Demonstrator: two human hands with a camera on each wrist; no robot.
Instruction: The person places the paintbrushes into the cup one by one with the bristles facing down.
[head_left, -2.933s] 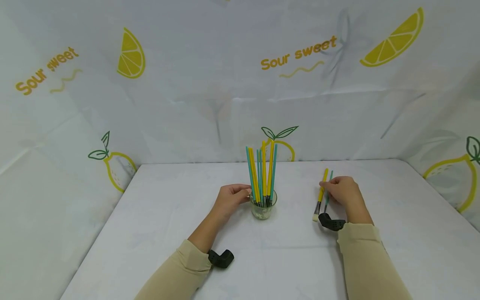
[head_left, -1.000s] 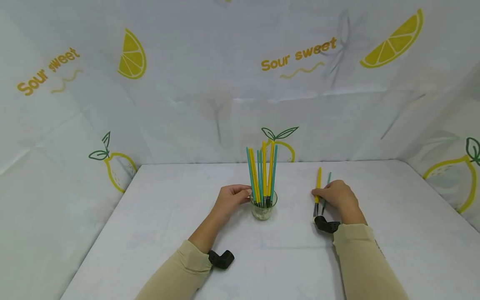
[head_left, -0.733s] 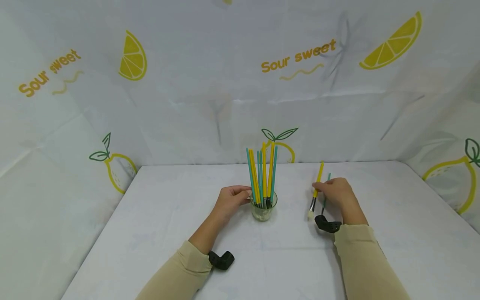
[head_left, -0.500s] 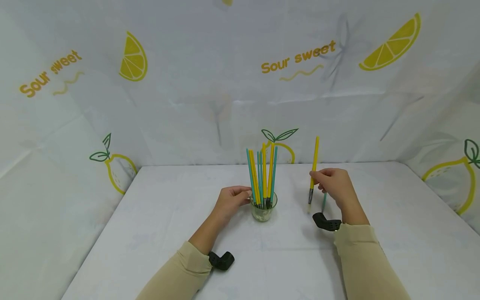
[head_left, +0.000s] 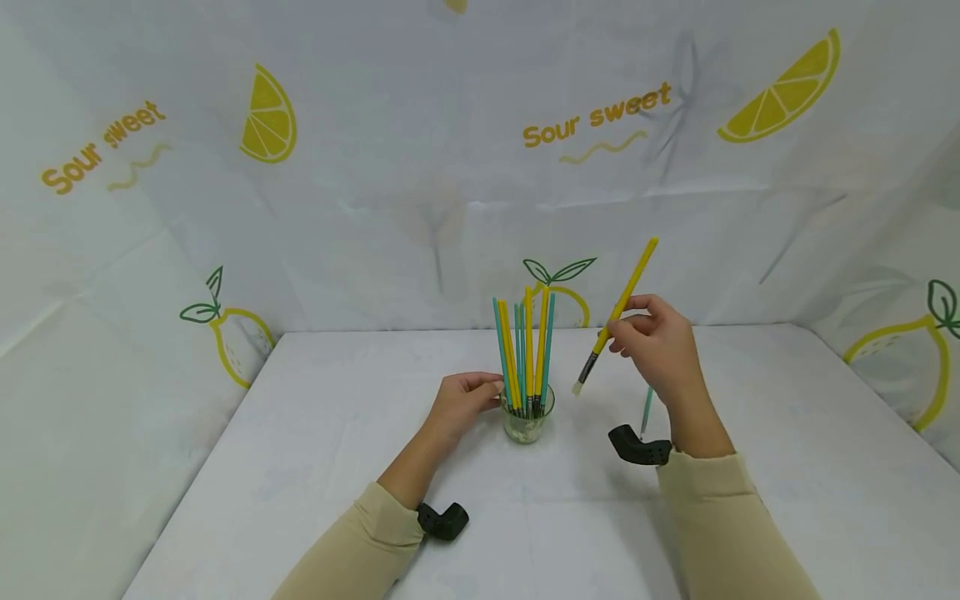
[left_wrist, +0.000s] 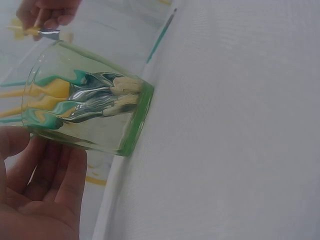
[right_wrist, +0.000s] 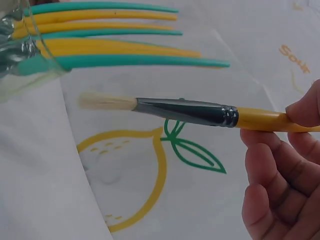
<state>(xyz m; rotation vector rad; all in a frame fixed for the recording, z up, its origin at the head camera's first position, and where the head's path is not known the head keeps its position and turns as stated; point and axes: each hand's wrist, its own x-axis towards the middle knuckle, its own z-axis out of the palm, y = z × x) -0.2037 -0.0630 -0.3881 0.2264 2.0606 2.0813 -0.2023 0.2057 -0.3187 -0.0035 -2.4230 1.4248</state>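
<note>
Lemon-print sheeting backs the white counter [head_left: 315, 467]. I see my right hand [head_left: 656, 346] pinching the yellow brush [head_left: 617, 314] mid-handle, raised and tilted, its bristles low and just right of the glass [head_left: 527, 419]. My left hand's [head_left: 457, 406] fingers [left_wrist: 50, 175] curl round that glass, which holds more brushes.

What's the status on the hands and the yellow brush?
Left hand holds glass cup of brushes. Right hand pinches yellow paintbrush in the air, bristles tilted toward cup. Teal brush lies on table behind right wrist; nothing between brush and cup.
</note>
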